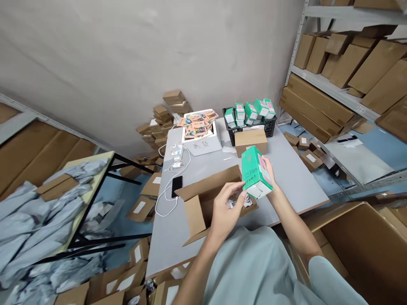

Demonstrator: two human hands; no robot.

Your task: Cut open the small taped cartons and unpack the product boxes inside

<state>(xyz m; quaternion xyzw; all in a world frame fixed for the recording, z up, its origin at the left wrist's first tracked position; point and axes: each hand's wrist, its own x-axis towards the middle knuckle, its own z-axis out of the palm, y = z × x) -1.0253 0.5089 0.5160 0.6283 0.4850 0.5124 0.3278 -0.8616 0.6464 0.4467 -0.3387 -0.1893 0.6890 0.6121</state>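
A green and white carton with a pink panel (254,171) is held tilted above the table. My right hand (271,176) grips it from the right side, most of the fingers hidden behind it. At its lower left corner, the thumb and fingers of my left hand (226,205) close on the edge. Beneath lies an open cardboard box (193,216) with its flaps spread; crumpled printed packing shows inside, partly covered by my left hand. Just beyond the carton sits a closed brown box (251,139).
A black crate (271,127) of similar green cartons and a white foam box (206,146) of colourful packets stand at the back. A phone (177,186), a white cable and a power strip (177,151) lie left. Shelves (337,91) with brown boxes rise right; grey bags (41,228) lie left.
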